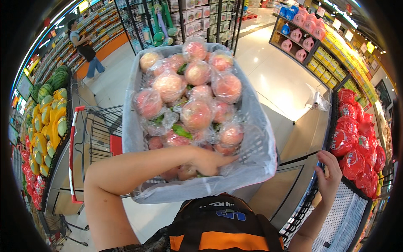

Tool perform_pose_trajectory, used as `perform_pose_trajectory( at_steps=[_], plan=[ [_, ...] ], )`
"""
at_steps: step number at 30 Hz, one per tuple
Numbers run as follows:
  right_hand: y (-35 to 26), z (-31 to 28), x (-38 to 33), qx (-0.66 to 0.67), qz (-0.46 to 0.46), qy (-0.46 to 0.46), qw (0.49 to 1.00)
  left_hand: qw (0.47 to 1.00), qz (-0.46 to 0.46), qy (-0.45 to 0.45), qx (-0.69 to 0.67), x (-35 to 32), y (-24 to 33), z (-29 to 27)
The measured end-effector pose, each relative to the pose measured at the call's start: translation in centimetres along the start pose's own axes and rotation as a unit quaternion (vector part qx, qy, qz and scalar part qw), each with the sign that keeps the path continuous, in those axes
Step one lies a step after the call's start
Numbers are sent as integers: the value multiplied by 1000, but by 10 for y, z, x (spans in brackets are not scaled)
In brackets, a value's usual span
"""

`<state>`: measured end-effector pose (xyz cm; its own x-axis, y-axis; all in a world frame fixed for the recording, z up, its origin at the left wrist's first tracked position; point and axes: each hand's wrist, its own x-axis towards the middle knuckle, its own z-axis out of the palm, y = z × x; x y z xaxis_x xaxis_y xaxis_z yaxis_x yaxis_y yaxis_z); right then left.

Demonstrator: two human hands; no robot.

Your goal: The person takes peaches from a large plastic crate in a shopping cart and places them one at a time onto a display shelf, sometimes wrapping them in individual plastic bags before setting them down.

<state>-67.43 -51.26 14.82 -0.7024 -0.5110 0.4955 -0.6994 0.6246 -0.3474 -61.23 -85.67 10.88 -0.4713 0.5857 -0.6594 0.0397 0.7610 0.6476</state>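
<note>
A light blue plastic crate [135,80] lined with pale film is in front of me. It holds several peaches [169,86] in clear plastic wrap, with a few green leaves [181,131] among them. Across the crate's near end reaches my left forearm, and my left hand [206,161] is inside, over the near peaches. One finger points right, apart from the others; what lies under the palm is hidden. My right hand [329,176] is raised at the right with loosely curled, separated fingers and nothing in it, close to red-wrapped round packages [345,145].
A shopping cart [100,130] stands left of the crate. Melons in yellow netting [41,130] and watermelons [46,90] fill the left stand. A white mesh-lined display [342,214] is at lower right. Beyond are racks, bottle shelves [300,31] and a walking person [86,48].
</note>
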Motion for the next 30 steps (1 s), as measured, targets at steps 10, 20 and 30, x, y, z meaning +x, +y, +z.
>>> perform_pose_trajectory(
  at_steps=[10,20,30],
  plan=[
    [-126,128,102,190,-310,-413,835,884,85,155,-433,0,-28,-11],
    [-124,144,103,20,-279,-552,786,829,162,531,71,-31,-22,-16],
    [-194,189,119,136,-391,-226,882,626,251,727,-129,-71,-19,-47]
  ],
)
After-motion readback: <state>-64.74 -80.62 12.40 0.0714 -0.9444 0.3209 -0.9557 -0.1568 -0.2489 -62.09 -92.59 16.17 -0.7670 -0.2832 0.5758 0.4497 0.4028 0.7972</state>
